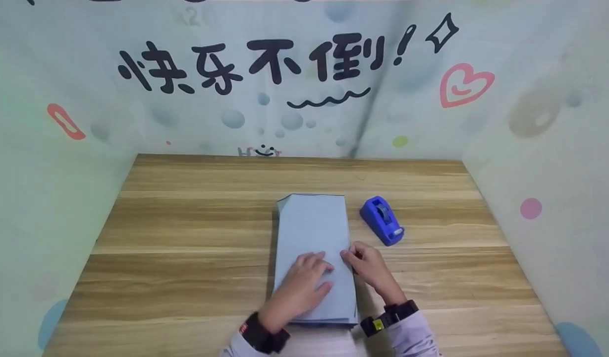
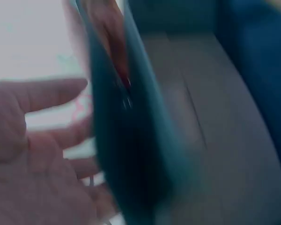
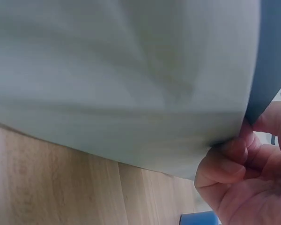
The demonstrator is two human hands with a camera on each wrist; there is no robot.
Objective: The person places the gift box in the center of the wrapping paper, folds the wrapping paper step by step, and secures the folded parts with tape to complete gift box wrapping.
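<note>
A long, flat package of light blue-grey paper (image 1: pixel 314 223) lies on the table, its upper left corner folded at a slant. My left hand (image 1: pixel 300 285) rests on its lower half with the fingers spread. In the left wrist view, the same hand (image 2: pixel 42 159) is beside darker paper layers (image 2: pixel 126 140) with a gap between them; that view is blurred. At the package's right edge, my right hand (image 1: pixel 371 267) pinches the paper. The right wrist view shows its thumb and fingers (image 3: pixel 225 161) on the paper's edge. What lies inside the package is hidden.
A blue tape dispenser (image 1: pixel 382 220) stands to the right of the package, beyond my right hand. The wooden table (image 1: pixel 185 277) is bordered by printed white walls at the back (image 1: pixel 195 124) and on both sides.
</note>
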